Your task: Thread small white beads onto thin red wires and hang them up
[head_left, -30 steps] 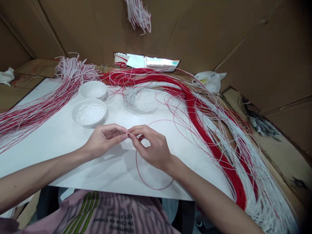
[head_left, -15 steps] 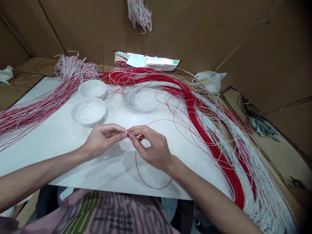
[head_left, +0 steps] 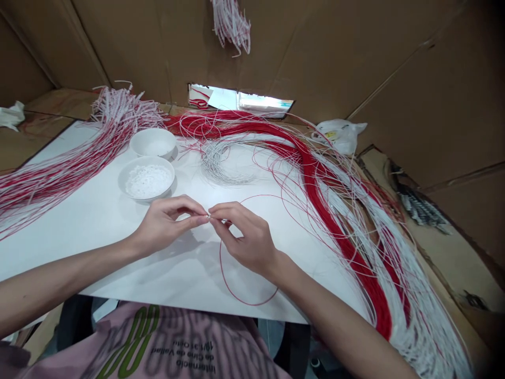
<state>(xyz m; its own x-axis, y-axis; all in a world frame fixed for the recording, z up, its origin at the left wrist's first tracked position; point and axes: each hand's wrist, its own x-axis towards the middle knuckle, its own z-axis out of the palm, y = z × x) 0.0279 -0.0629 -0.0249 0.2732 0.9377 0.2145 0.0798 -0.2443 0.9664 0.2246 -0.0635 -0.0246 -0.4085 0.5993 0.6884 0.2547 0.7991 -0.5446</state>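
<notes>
My left hand [head_left: 168, 221] pinches a tiny white piece [head_left: 208, 216] between thumb and forefinger, above the white table. Right beside it, the fingertips of my right hand [head_left: 246, 237] are pressed together and meet the same small piece. A thin red cord [head_left: 221, 268] loops down below my right hand, and another stretch of red cord curves away behind it. What exactly my right fingertips grip is too small to tell. Behind my left hand stands a white bowl [head_left: 172, 181] of small white pieces, with a second white bowl [head_left: 136, 141] behind it.
Bundled red and white cords [head_left: 74, 163] lie at the left. A thick red bundle [head_left: 311, 184] and white cords [head_left: 410, 263] curve down the right side. A coil of thin pale cord [head_left: 215, 163] lies mid-table. A plastic bag [head_left: 344, 138] rests by the cardboard wall [head_left: 323, 58].
The view has shifted slightly. Both hands' fingertips have come closer together around the small white piece, and less of it shows between them.
</notes>
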